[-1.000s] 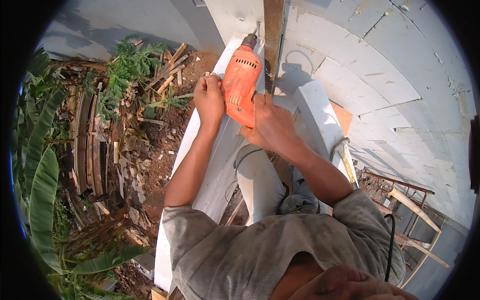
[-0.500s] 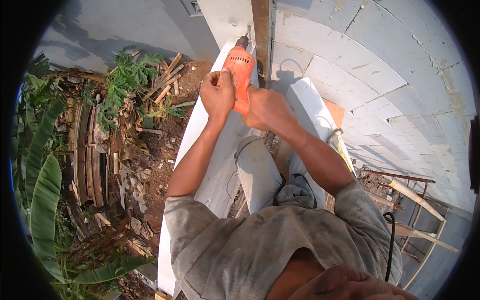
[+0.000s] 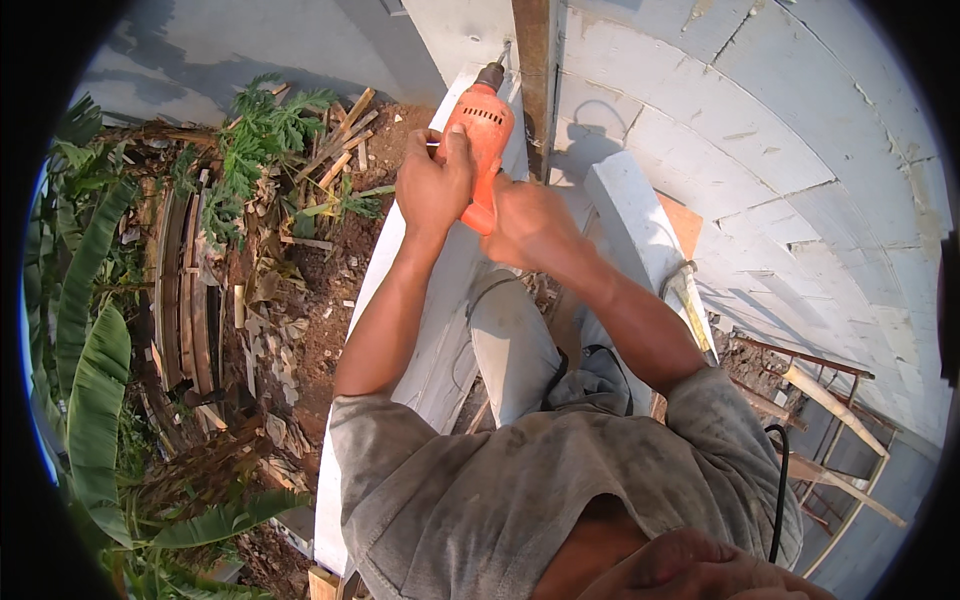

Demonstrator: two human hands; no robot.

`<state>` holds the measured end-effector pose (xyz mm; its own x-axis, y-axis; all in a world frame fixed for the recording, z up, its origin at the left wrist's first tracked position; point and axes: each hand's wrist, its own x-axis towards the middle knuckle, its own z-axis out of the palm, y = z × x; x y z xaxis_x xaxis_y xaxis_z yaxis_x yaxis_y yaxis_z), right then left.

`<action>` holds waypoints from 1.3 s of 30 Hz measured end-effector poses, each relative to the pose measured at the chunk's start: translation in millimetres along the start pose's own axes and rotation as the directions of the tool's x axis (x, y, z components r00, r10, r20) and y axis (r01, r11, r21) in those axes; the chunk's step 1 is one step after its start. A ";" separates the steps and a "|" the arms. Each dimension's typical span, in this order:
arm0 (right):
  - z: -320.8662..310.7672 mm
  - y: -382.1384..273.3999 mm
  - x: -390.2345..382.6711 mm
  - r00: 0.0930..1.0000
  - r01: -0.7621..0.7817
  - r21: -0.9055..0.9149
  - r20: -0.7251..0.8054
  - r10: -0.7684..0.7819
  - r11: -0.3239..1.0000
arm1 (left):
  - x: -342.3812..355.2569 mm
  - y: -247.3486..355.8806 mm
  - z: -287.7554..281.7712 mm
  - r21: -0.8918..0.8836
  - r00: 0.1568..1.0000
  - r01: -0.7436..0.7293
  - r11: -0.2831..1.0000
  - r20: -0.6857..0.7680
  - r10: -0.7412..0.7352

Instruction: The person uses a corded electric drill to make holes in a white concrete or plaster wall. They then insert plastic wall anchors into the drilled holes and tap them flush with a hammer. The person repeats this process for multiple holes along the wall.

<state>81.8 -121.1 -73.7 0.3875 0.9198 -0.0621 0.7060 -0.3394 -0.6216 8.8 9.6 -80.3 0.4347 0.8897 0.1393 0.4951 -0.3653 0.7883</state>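
Observation:
An orange power drill (image 3: 482,125) points away from me, its black chuck (image 3: 490,74) and thin bit meeting a pale block (image 3: 465,28) beside an upright brown post (image 3: 535,70). My left hand (image 3: 434,180) is closed around the left side of the drill's body, thumb along the top. Wrapped about the handle at the right is my right hand (image 3: 530,220), slightly smeared by motion; its fingertips are partly hidden. Below the drill runs a long white block ledge (image 3: 405,345). Whether the bit has gone into the block I cannot tell.
Light block wall (image 3: 720,130) rises along the right. A loose white block (image 3: 630,215) stands by my right forearm. On the left, lower ground holds old planks (image 3: 185,290), rubble and banana leaves (image 3: 98,400). Scaffold poles (image 3: 835,400) show at lower right.
The view has shifted slightly, so the post and wall sit a little farther right. Both hands keep their hold on the drill, and its bit stays at the pale block.

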 end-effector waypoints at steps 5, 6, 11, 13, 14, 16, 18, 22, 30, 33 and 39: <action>-9.3 4.0 0.2 0.997 -0.043 -0.056 0.054 0.046 0.998 | 89.2 38.5 28.7 0.264 0.926 -0.177 0.948 0.371 0.070; -8.9 2.7 -1.3 0.997 -0.038 -0.056 0.062 0.042 0.998 | 106.1 54.9 35.4 0.270 0.865 -0.104 0.957 0.500 -0.047; -0.9 -4.2 -2.3 0.999 -0.032 0.012 0.003 0.032 0.999 | 167.8 22.4 82.9 0.299 0.731 0.060 0.952 0.637 -0.246; -1.6 -0.6 -4.1 0.997 -0.075 0.003 -0.006 0.075 0.997 | 146.7 38.5 83.2 0.316 0.773 0.032 0.948 0.594 -0.224; -3.0 -4.3 -4.5 0.997 -0.072 0.009 0.002 0.072 0.997 | 148.2 37.2 80.1 0.318 0.771 0.015 0.948 0.600 -0.213; -7.3 -13.1 -6.7 0.998 -0.063 0.020 0.024 0.062 0.998 | 152.5 29.2 74.3 0.322 0.766 -0.015 0.946 0.612 -0.196; -9.9 -19.0 -7.1 0.997 -0.073 0.013 0.027 0.073 0.997 | 154.8 29.0 69.1 0.320 0.733 0.050 0.946 0.631 -0.252; -4.9 -25.2 -7.1 0.998 -0.063 0.001 -0.007 0.063 0.998 | 132.5 38.0 39.5 0.338 0.821 0.054 0.940 0.520 -0.234; 6.3 -19.9 -17.6 0.994 -0.056 -0.055 -0.095 0.051 0.997 | 42.9 23.4 -21.9 0.153 0.773 0.155 0.976 0.597 -0.216; 7.7 -23.3 -18.1 0.994 -0.042 -0.090 -0.105 0.033 0.995 | 33.3 26.3 -30.0 0.118 0.764 0.200 0.973 0.603 -0.230; 8.1 -29.9 -24.0 0.997 -0.059 -0.125 -0.065 0.051 0.990 | 25.5 15.6 -29.6 0.051 0.792 0.240 0.969 0.567 -0.226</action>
<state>46.6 -131.4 -59.9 0.4608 0.8865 -0.0427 0.7507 -0.4150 -0.5140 5.3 34.6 -46.7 0.6592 0.6317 -0.4079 0.6229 -0.1548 0.7669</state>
